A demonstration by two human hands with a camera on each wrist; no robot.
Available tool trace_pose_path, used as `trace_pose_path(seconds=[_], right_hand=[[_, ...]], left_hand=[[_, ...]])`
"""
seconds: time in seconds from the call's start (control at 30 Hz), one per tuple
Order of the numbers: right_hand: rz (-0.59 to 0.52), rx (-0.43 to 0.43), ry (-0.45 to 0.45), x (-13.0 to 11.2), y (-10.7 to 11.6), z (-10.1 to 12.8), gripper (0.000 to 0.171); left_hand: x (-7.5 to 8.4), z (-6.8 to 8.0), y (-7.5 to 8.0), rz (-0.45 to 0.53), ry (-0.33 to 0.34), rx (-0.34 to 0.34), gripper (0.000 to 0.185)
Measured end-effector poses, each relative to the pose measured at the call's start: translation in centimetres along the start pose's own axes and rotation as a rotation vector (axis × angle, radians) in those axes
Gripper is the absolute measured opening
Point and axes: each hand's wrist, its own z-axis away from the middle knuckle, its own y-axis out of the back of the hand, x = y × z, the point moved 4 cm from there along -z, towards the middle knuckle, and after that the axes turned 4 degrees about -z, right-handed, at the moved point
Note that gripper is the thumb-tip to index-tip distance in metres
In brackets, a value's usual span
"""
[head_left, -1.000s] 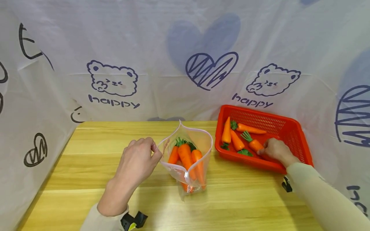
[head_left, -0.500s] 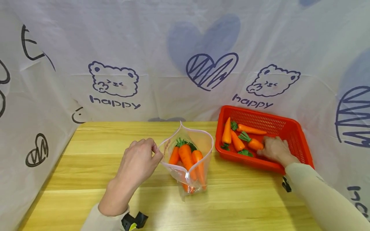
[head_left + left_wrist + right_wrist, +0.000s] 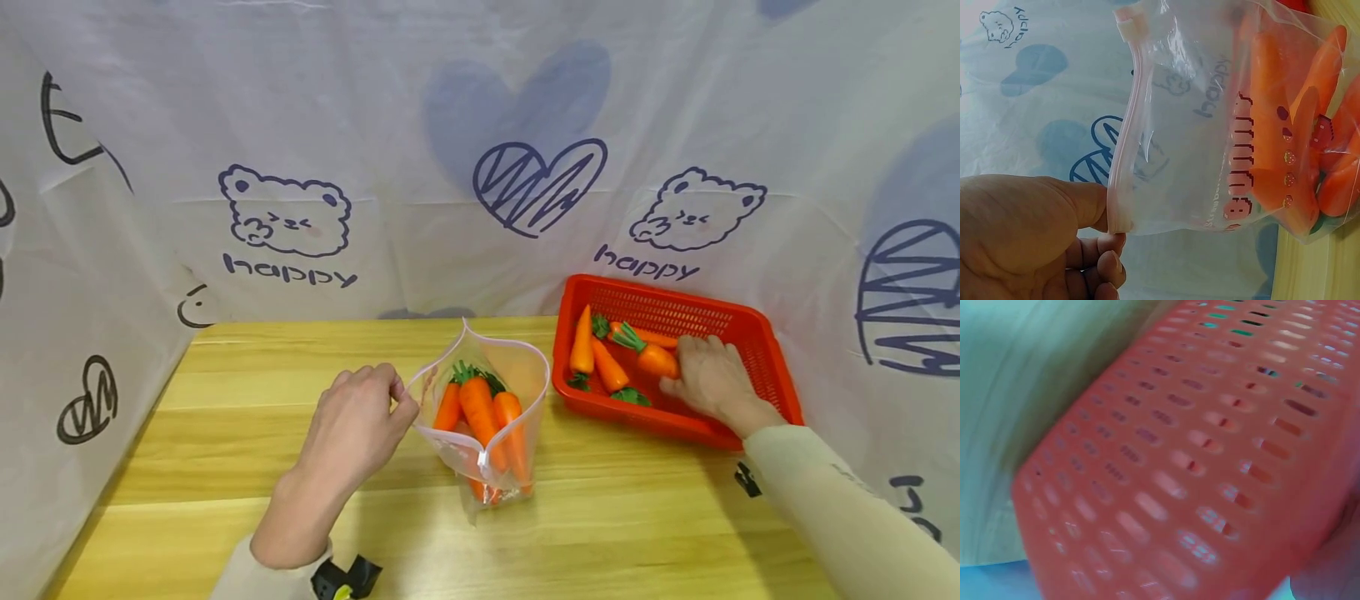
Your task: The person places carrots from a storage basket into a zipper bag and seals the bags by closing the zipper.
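Observation:
My left hand (image 3: 356, 433) pinches the left end of the rim of a clear slider zip bag (image 3: 536, 417). The bag stands with its mouth spread wide, and several carrots (image 3: 478, 408) are inside, green tops up. Seen from the left wrist, the thumb and forefinger of the left hand (image 3: 1035, 231) squeeze the corner of the bag's pink zip strip (image 3: 1124, 162). In the red basket (image 3: 637, 422) my right hand (image 3: 712, 379) grips a short carrot (image 3: 657, 362) by its lower end, its leaves pointing left. The fingertips are partly hidden.
Other carrots lie in the basket, including an upright-lying one (image 3: 582, 342) at its left side. The right wrist view shows mostly the blurred basket wall (image 3: 1166, 462). A printed white cloth (image 3: 405, 250) hangs behind the wooden table (image 3: 247, 392).
The right hand has taken hold of the short carrot, which has shifted up and away from the basket's near side. The left hand still holds the bag's rim in place.

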Motion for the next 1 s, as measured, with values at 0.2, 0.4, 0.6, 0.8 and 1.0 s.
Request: trace_pose_path(seconds=[0.2, 0.4, 0.6, 0.8, 1.0], right_hand=[[0.012, 0.047, 0.037, -1.5, 1.7, 0.4, 0.047], [0.026, 0.099, 0.079, -3.7, 3.5, 1.1, 0.045], [0.026, 0.123, 0.113, -6.8, 5.6, 1.7, 0.041], [-0.018, 0.105, 0.1, -9.5, 7.4, 2.5, 0.038], [-0.083, 0.067, 0.079, -12.7, 9.7, 3.5, 0.035]], left_hand=[[-0.1, 0.0, 0.0, -0.008, -0.003, 0.008, 0.012], [0.0, 0.0, 0.0, -0.006, -0.001, 0.004, 0.011], [0.0, 0.0, 0.0, -0.005, -0.006, 0.012, 0.011], [0.2, 0.2, 0.0, -0.001, -0.009, 0.005, 0.012], [0.3, 0.3, 0.0, -0.002, -0.018, 0.012, 0.012]])
